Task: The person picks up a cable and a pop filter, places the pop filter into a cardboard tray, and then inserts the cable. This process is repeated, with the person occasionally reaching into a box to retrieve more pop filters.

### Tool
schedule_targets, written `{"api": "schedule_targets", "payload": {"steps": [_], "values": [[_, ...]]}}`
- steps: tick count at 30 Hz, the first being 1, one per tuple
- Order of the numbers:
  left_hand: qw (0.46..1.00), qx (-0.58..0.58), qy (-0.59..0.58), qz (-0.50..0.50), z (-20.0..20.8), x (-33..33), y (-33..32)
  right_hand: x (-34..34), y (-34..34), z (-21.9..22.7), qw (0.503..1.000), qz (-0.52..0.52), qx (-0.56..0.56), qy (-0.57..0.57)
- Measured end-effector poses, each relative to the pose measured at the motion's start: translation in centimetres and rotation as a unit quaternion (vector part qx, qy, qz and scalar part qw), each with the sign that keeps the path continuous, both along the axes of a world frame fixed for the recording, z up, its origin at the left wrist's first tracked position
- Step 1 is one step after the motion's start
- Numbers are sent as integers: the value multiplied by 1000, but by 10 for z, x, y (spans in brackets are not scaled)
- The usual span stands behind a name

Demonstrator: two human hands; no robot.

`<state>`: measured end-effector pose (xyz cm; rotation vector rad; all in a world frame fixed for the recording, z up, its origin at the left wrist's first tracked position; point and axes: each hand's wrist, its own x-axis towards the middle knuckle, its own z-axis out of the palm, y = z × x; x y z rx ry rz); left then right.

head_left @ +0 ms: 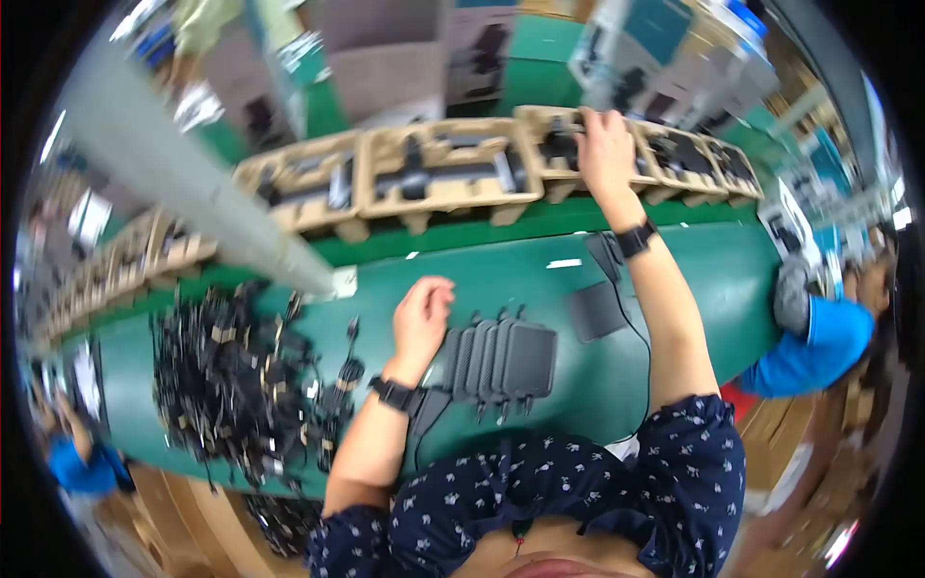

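Your navy patterned top (540,486) is filling the foreground. Tangled black cables (226,371) are lying left of your left hand (419,323), loosely half-open beside dark panels (530,358). A pale post (207,178) is partly blocking brown trays (453,202); your right hand (607,149) is hanging over one, grip indiscernible.

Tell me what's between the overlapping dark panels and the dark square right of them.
Head view: only bare green tabletop separates the dark panels from the dark square.
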<state>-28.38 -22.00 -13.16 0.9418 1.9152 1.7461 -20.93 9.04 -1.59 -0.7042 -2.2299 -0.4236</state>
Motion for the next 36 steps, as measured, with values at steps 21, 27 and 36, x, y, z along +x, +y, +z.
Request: {"api": "schedule_targets", "payload": {"steps": [21, 27, 36], "values": [[999, -8, -15, -33, -21, -21, -3, -88, -341, -72, 747, 633, -94, -180], [978, 113, -148, -91, -1, -29, -10, -44, -301, 18, 777, 392, -479, -115], [874, 208, -362, -250, 65, -15, -33, -12, -227, 19, 711, 378, -549, 223]]}}
